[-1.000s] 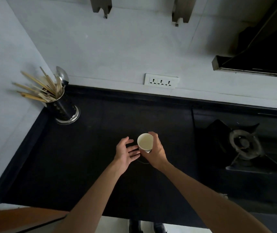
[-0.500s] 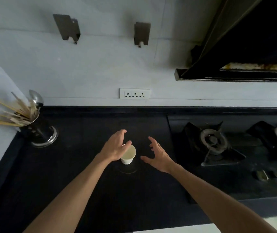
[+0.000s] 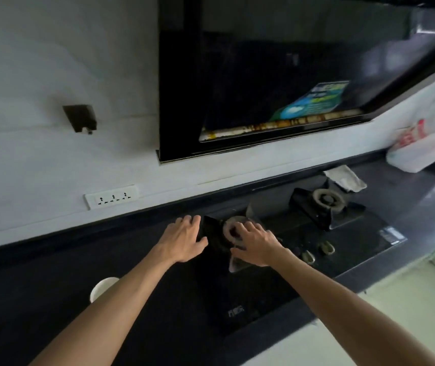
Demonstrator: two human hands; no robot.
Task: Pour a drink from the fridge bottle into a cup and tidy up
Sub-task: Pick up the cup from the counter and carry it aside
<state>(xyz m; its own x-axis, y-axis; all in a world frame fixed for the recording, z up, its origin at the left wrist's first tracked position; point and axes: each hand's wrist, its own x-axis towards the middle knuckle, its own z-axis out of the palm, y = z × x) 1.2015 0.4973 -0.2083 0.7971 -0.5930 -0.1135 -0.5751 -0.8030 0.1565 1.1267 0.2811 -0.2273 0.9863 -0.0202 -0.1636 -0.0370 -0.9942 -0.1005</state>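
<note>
A small white paper cup [image 3: 103, 287] stands on the black counter [image 3: 39, 299] at the lower left, partly hidden behind my left forearm. My left hand [image 3: 183, 239] hovers past the cup, near the left edge of the gas hob, fingers relaxed and holding nothing. Just to its right, my right hand [image 3: 257, 243] hangs over the near burner [image 3: 230, 229] with loosely spread fingers, also holding nothing. No bottle is in view.
A black gas hob [image 3: 316, 233] with two burners fills the counter's middle and right. A dark range hood [image 3: 277, 75] hangs above it. A white plastic bag [image 3: 422, 151] and a crumpled cloth [image 3: 347, 178] lie at the far right. A wall socket [image 3: 112, 196] sits left of the hob.
My left hand has let go of the cup, which now stands alone on the counter. Both hands and my view have swung to the right, toward the hob.
</note>
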